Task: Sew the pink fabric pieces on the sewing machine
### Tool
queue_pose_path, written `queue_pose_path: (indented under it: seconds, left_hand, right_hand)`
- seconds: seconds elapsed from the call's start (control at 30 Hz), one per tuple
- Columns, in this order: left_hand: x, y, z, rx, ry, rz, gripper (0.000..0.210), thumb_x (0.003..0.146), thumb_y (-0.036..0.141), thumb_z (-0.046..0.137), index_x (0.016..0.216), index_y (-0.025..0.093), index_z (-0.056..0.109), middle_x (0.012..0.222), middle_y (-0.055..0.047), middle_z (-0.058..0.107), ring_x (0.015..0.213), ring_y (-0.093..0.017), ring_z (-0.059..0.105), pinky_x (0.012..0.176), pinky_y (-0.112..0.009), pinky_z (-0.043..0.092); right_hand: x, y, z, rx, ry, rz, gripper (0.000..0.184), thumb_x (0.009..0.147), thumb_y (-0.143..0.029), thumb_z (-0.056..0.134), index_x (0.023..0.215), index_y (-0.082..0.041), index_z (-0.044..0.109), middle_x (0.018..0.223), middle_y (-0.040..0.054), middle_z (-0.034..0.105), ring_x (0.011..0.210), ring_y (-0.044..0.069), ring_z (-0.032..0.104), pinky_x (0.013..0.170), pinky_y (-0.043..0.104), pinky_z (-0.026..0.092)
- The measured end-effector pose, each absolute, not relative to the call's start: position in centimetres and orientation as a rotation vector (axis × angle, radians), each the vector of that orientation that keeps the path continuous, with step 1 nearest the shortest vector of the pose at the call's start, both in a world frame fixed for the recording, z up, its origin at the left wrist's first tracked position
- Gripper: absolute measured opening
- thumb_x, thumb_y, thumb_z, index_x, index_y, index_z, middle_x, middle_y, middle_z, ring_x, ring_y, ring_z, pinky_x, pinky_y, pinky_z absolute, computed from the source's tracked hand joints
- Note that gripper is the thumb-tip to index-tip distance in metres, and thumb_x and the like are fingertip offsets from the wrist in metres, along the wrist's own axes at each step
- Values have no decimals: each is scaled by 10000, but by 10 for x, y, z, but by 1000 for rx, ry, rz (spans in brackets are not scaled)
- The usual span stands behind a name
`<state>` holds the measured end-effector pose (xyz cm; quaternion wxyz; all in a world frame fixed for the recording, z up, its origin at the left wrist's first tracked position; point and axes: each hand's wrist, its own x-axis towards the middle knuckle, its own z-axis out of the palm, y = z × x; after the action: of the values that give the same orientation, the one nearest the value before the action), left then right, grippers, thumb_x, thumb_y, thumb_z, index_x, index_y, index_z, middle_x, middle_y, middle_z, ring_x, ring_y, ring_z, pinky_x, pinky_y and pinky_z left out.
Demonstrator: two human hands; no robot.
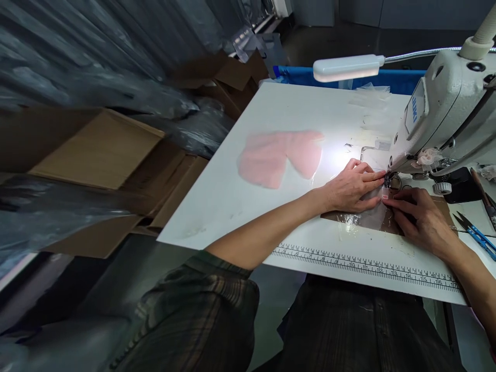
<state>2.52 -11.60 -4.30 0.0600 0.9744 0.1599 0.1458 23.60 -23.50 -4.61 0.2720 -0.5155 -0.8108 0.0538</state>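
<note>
My left hand [354, 187] lies flat with its fingers stretched out, pressing a thin translucent sheet [372, 218] beside the presser foot [387, 179] of a white sewing machine [434, 111]. On the other side of the foot is my right hand [420, 214], its finger and thumb closed at the edge of a small whitish tag [385, 192]. The tag sits just in front of the needle area. Under both hands spreads a brown patch [337, 217] on the table. A pink, bow-shaped piece of fabric [271, 155] rests to the left of my left hand.
Blue-handled scissors [478, 235] lie at the right edge of the white table [217, 222]. A printed ruler [349, 262] runs along its front edge. A lamp [346, 68] hangs over the back. Cardboard boxes [101, 150] and plastic wrapping [201, 124] crowd the left side.
</note>
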Motion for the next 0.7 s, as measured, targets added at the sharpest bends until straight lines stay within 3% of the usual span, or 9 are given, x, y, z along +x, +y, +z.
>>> queue_pose_path:
  seconds: [0.27,0.43,0.7]
  left_hand:
    - [27,-120,-44,3046,500,597,412,1024,417,420,1219,142,657,1317,-176,638,1082,-283,584,928,-457,410]
    - [28,-119,-48,3036,221,617,348,1049,261,381,986,199,718,1094,-56,749,872,-160,647,824,-345,459]
    - [20,-118,-40,3097,148,550,301,960,372,484,1030,217,732,1168,-79,737,810,-187,664,742,-368,473]
  right_hand:
    - [241,-233,-44,-1356,-2201,199,318,954,-254,505,1128,-299,767,1050,95,635,989,250,631,851,447,591]
    - [241,-232,-43,-1318,-2203,145,313,955,-217,505,1108,-277,772,1028,94,624,963,236,630,820,421,591]
    - [239,-234,-40,-1375,-2232,132,324,963,-231,516,1193,-277,740,1050,106,639,951,251,620,826,445,588]
